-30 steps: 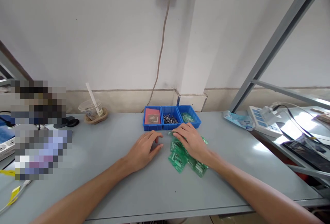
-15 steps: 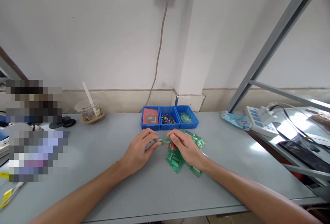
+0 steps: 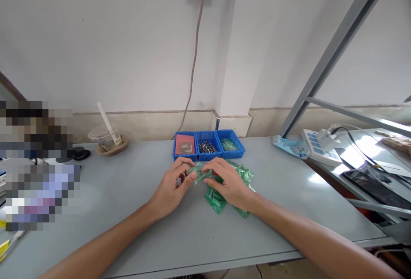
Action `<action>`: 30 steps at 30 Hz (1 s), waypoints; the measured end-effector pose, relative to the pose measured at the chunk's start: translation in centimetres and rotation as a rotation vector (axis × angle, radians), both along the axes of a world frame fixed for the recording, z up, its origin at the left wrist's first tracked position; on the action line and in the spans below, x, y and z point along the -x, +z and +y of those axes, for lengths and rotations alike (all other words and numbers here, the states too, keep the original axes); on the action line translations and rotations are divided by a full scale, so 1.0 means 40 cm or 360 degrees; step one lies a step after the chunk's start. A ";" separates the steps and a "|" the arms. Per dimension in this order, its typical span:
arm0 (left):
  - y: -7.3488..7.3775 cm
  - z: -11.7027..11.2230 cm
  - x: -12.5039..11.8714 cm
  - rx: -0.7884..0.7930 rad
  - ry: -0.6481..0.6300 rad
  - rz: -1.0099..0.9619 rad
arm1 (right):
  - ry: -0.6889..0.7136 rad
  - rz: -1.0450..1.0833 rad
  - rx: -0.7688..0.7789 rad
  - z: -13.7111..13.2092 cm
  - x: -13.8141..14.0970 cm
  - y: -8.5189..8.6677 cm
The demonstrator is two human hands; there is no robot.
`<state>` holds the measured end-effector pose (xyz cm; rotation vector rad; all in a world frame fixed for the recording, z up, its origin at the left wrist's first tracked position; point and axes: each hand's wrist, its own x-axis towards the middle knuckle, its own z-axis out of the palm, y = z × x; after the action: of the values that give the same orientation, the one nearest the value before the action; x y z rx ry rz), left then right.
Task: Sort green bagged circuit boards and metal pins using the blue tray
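The gray bench point(image 3: 128, 202) holds three blue trays point(image 3: 208, 157), a pile of green bags point(image 3: 215, 199), a plastic cup point(image 3: 104, 136) and a blue packet point(image 3: 287, 145).

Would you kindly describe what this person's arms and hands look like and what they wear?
Both arms are bare as far as the picture shows: no sleeve reaches the left forearm or the right forearm. The left hand and right hand wear no gloves, and no watch, bracelet or ring shows.

Left hand point(image 3: 171, 187), right hand point(image 3: 229, 182) pinching green packet point(image 3: 199, 172), blue bins point(image 3: 208, 145) behind
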<state>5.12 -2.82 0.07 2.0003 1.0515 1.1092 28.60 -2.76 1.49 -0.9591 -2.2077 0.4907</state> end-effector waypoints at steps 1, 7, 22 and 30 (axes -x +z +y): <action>0.002 -0.002 0.001 -0.0023 -0.0013 0.0016 | 0.0001 0.0045 0.0035 0.001 0.001 0.000; -0.002 -0.015 -0.001 -0.0196 -0.0055 0.0097 | -0.0039 0.0475 0.0533 0.008 0.008 -0.009; -0.004 0.000 0.006 0.0039 0.0175 0.0077 | 0.0008 0.0527 0.0649 -0.007 0.014 -0.013; -0.015 -0.001 -0.003 0.0351 0.0000 -0.0197 | 0.0014 0.0117 0.0103 -0.014 0.004 -0.007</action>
<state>5.25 -2.85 -0.54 1.7370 1.0603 1.0540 28.43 -3.34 1.22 -0.9502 -2.1422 0.5951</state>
